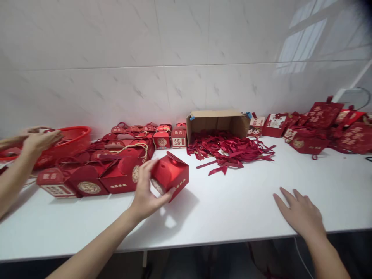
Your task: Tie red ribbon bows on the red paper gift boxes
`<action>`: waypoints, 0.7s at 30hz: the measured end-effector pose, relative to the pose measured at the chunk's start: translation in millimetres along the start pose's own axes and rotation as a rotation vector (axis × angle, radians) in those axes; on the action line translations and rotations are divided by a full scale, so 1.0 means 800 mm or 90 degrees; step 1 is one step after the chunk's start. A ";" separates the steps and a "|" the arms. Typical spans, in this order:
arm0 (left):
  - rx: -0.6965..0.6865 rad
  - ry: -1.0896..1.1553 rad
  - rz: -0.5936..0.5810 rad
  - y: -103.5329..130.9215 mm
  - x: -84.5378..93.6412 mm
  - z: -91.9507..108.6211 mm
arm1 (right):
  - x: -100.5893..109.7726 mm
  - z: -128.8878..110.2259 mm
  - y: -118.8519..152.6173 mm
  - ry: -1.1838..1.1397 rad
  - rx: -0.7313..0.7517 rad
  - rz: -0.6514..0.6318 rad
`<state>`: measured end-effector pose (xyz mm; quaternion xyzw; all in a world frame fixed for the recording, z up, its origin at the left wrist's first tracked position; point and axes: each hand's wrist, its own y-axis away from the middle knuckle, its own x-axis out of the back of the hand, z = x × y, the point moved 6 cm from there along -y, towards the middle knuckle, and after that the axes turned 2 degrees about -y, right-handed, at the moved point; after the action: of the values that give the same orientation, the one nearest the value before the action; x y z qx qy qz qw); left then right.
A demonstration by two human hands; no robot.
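red gift box (171,175) gripped in left hand (147,190), right hand (300,213) flat on table (232,209)

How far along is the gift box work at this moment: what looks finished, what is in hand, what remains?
Done: a cluster of assembled red boxes stands at the left of the white table. In hand: the left hand holds one red gift box beside that cluster; the right hand rests flat on the table, empty. Left: loose ribbons spill from the cardboard box, and flat red boxes lie piled at the right.
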<state>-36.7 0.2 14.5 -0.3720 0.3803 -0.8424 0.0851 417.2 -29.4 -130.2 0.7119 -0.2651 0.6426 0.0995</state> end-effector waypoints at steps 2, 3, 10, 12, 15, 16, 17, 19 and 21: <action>-0.070 0.014 -0.113 0.001 -0.051 -0.006 | 0.000 0.000 0.000 -0.003 0.001 0.003; -0.076 0.029 -0.141 0.003 -0.070 -0.014 | 0.001 0.000 -0.001 -0.007 -0.003 0.003; -0.175 0.196 -0.230 -0.010 -0.121 -0.052 | 0.052 -0.088 -0.019 -0.360 0.218 0.029; -0.179 0.242 -0.251 -0.014 -0.124 -0.060 | 0.072 -0.143 -0.026 -0.429 0.314 0.017; -0.178 0.269 -0.258 -0.016 -0.124 -0.065 | 0.078 -0.226 -0.042 -0.387 0.387 -0.022; -0.179 0.269 -0.256 -0.016 -0.124 -0.066 | 0.074 -0.246 -0.052 -0.357 0.368 -0.027; -0.178 0.268 -0.253 -0.016 -0.124 -0.066 | 0.071 -0.264 -0.061 -0.352 0.359 -0.021; -0.173 0.264 -0.251 -0.016 -0.124 -0.065 | 0.064 -0.292 -0.081 -0.358 0.342 -0.011; -0.169 0.264 -0.252 -0.017 -0.123 -0.063 | 0.069 -0.309 -0.104 -0.391 0.330 0.007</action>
<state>-0.4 80.5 -53.1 -0.2672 0.4168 -0.8433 -0.2091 248.3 146.1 -22.4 0.8712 -0.1153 0.4457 -0.1706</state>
